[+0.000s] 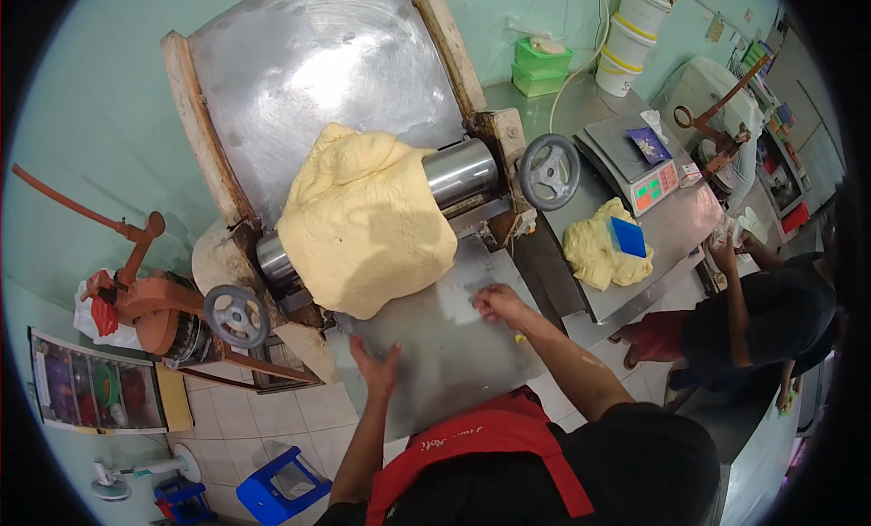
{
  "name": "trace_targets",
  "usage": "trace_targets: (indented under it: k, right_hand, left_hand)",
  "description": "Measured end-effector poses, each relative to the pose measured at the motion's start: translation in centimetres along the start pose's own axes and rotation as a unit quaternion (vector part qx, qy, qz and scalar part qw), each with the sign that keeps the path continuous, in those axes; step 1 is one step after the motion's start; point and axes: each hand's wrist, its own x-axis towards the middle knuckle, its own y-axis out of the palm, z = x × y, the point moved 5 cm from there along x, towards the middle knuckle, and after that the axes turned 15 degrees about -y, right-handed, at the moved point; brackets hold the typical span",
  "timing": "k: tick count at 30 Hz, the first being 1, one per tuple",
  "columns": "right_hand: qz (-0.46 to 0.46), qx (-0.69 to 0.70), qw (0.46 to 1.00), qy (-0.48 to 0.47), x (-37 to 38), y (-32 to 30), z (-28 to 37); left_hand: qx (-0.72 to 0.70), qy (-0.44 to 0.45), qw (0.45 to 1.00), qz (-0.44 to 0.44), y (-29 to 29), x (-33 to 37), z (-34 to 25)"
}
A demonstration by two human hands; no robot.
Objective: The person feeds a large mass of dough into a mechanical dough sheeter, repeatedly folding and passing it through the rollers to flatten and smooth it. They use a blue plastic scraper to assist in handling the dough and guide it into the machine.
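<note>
A large sheet of pale yellow dough [363,227] lies draped over the steel roller [461,172] of a dough sheeter, its lower edge hanging over the metal tray [435,354] in front of me. My left hand [376,367] is just below that edge, open, thumb and fingers apart, not touching the dough. To the right, over the tray, my right hand [499,304] has its fingers curled in. Whether anything is inside them is hidden. A small yellow bit [519,338] shows beside my right wrist.
Grey handwheels [550,171] [236,316] flank the sheeter. On the right-hand table [667,222] stand a scale [626,154] and a dough heap [599,249] with a blue scraper [628,237]. A co-worker [762,308] stands at right. A blue stool [283,485] is on the floor, lower left.
</note>
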Motion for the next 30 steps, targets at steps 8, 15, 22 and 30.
trace_targets:
  k: [8,15,22,30]
  right_hand:
    - [-0.158,-0.213,0.927,-0.264,13.4,0.3,6.8]
    - [0.016,-0.313,0.898,-0.310,16.4,6.9,2.3]
    - [0.166,0.087,0.977,-0.100,12.9,10.4,2.9]
    - [0.303,0.293,0.906,-0.044,1.8,10.9,-0.1]
  left_hand:
    - [-0.058,-0.128,0.987,0.072,1.0,15.5,-3.4]
    - [-0.356,-0.164,0.914,0.106,9.9,17.3,3.2]
    - [-0.228,-0.245,0.899,0.283,9.5,15.3,2.1]
    - [-0.176,-0.121,0.929,0.304,0.7,-1.3,-18.7]
